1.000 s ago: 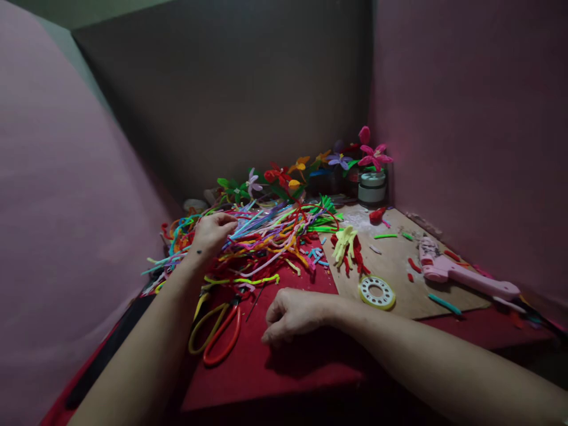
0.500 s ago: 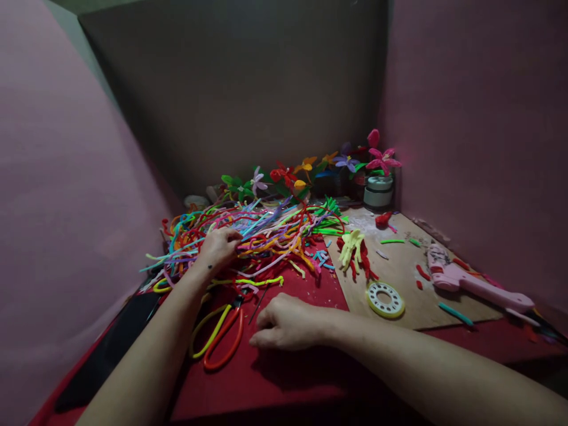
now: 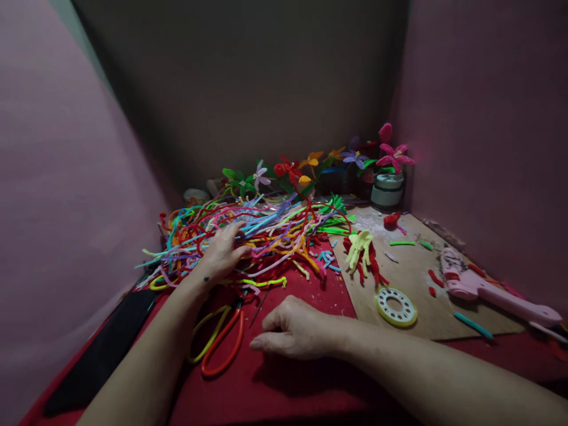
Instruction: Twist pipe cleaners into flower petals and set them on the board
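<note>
My left hand point(image 3: 223, 251) rests over a tangled heap of colourful pipe cleaners point(image 3: 270, 239), thumb and fingers apart, touching the near side of the heap. Its fingertips are partly hidden among the strands. Closer to me, my right hand point(image 3: 296, 328) lies on the red cloth with its fingers curled in and thumb forward; nothing shows in it. Between my forearms are pliers or cutters with one red handle point(image 3: 242, 331) and one yellow handle point(image 3: 199, 343), their head half under the pipe cleaners. A thin dark stick point(image 3: 259, 309) lies beside them.
Pipe-cleaner flowers point(image 3: 288, 170) line the back, and a pink one point(image 3: 394, 156) stands by a jar point(image 3: 387, 190). On the brown board point(image 3: 426, 319) are a white ring-shaped spool point(image 3: 396, 307), yellow pieces point(image 3: 360, 251) and a pink glue gun point(image 3: 492, 290). A black flat object point(image 3: 102, 355) lies left.
My left hand has opened, its thumb now spread away from the fingers over the heap. My right hand has stayed nearly still. The view has shifted slightly.
</note>
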`<state>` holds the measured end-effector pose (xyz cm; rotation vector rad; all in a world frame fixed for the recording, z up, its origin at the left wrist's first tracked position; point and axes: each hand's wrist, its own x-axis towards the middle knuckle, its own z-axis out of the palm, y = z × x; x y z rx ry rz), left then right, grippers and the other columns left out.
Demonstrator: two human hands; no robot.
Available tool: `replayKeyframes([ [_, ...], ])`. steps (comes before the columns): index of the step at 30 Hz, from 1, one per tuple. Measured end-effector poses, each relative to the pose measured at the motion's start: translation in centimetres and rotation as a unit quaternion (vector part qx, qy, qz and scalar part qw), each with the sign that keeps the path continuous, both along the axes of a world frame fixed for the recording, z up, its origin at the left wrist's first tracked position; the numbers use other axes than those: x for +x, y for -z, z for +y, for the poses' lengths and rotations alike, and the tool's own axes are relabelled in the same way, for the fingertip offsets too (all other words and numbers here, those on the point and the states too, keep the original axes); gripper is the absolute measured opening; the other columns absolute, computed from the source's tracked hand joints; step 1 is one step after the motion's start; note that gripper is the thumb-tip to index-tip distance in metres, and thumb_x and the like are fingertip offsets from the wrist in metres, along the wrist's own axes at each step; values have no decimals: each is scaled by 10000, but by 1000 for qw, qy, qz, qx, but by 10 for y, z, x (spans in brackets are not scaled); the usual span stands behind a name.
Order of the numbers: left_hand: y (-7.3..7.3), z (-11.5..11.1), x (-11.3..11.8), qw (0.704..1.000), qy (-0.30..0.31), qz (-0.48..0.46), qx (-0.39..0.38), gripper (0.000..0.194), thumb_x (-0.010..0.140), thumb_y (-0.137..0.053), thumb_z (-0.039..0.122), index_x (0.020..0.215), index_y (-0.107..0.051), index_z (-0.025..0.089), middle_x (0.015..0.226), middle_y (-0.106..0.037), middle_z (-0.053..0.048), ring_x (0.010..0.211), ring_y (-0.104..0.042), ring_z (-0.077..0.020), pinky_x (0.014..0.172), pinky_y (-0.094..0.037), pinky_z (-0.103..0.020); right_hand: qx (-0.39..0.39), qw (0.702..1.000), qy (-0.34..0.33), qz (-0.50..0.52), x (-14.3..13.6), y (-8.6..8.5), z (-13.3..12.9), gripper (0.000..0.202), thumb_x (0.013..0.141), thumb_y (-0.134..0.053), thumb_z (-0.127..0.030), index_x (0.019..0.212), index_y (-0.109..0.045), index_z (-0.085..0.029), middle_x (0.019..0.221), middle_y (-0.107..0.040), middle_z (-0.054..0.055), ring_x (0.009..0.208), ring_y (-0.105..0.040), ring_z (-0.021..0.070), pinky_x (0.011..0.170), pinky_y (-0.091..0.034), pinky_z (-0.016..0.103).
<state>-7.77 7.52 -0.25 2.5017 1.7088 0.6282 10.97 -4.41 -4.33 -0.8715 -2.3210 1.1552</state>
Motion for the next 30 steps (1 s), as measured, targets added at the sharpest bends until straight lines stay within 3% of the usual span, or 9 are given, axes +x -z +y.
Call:
replayKeyframes([
  [5, 0, -9, 1, 997, 24, 68, 26, 479, 720, -578, 324, 1172, -521, 175, 1137, -540, -107, 1039, -465, -255, 879, -366, -383, 18, 1000, -7, -1, 1, 1, -1, 389, 796, -498, -416, 539, -520, -125, 482, -324, -59, 468, -271, 41, 469, -212, 198],
  [11, 3, -25, 13, 987, 82, 135, 41, 195, 785, -515, 282, 902, -667, 247, 948, -595, -62, 917, -473, -230, 826, -304, -401, 24, 1000, 2, -18, 0, 2, -1, 403, 790, -509, -416, 510, -475, -128, 474, -295, -65, 470, -230, 43, 463, -191, 207],
  [15, 6, -33, 15, 980, 105, 166, 26, 213, 789, -482, 222, 869, -676, 258, 894, -605, -58, 894, -476, -226, 829, -261, -419, 17, 1000, -2, -10, 0, 1, -1, 401, 791, -506, -408, 507, -455, -130, 469, -272, -69, 461, -216, 40, 454, -189, 201],
  [20, 13, -39, 14, 963, 124, 240, -24, 276, 724, -548, 258, 982, -646, 249, 973, -582, -91, 911, -466, -260, 798, -270, -427, 21, 1000, -6, -11, 0, 2, -1, 392, 790, -512, -380, 499, -439, -127, 465, -269, -72, 464, -206, 39, 456, -185, 207],
  [30, 8, -50, 20, 963, 139, 228, -28, 272, 826, -391, 190, 904, -652, 204, 903, -563, -79, 859, -451, -212, 794, -341, -386, -32, 999, -13, -7, -1, 4, -1, 399, 799, -486, -388, 506, -372, -142, 496, -256, -60, 464, -231, 41, 436, -180, 206],
])
